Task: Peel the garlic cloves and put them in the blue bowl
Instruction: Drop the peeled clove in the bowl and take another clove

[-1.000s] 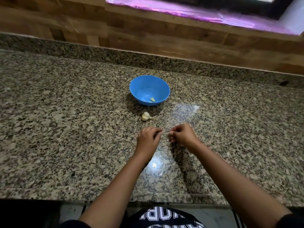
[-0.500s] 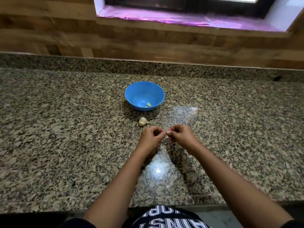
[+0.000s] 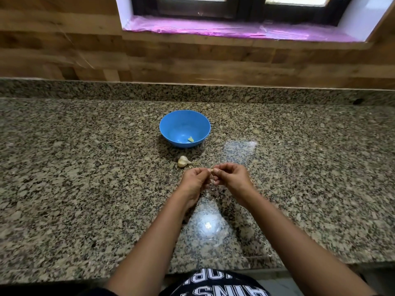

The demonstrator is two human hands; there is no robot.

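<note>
A blue bowl [image 3: 171, 127] stands on the granite counter with one peeled, yellowish garlic clove [image 3: 190, 139] inside near its front wall. In front of the bowl lies a pale garlic piece with its dry stem [image 3: 183, 161] on the counter. Just below it, my left hand [image 3: 195, 180] and my right hand [image 3: 232, 176] meet fingertip to fingertip above the counter, both pinched on a small garlic clove [image 3: 211, 170] of which only a tip shows between the fingers.
The speckled granite counter [image 3: 85, 167] runs wide to both sides, with its front edge near my body. A low granite upstand and a wood-panelled wall [image 3: 192, 65] rise behind the bowl. A window sill with pink film [image 3: 235, 30] sits above.
My two hands have drawn together until the fingertips touch around the clove. The camera has tilted up, showing more wall and window. The bowl and the garlic piece lie unmoved.
</note>
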